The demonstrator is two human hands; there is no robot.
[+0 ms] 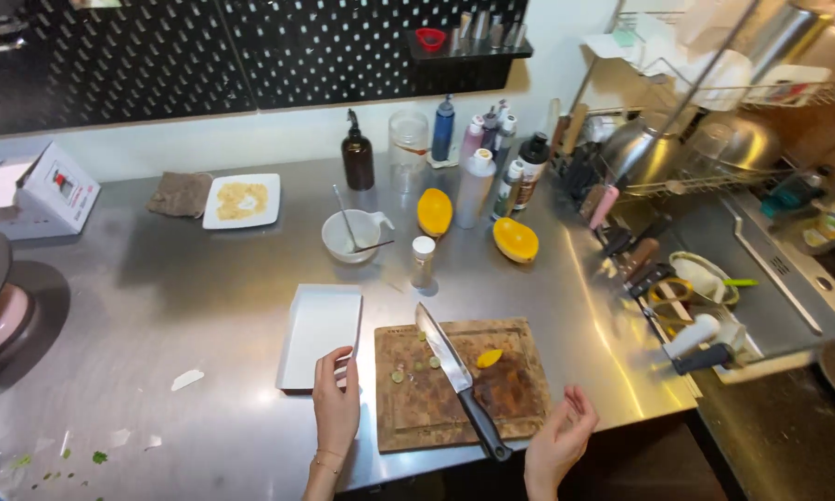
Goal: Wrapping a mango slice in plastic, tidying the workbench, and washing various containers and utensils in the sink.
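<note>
2 bare hands are near the front edge of the shiny steel counter [158, 306]. Left hand [336, 401] touches the near end of a white box-shaped tray [323, 329], fingers loosely curled on its rim. Right hand [558, 438] hangs open past the front edge, holding nothing. Between them lies a rough brown wooden board [510, 390] with a long knife [458, 376], a yellow piece [489, 357] and small green bits [415, 364]. Bare counter spreads left of the tray.
</note>
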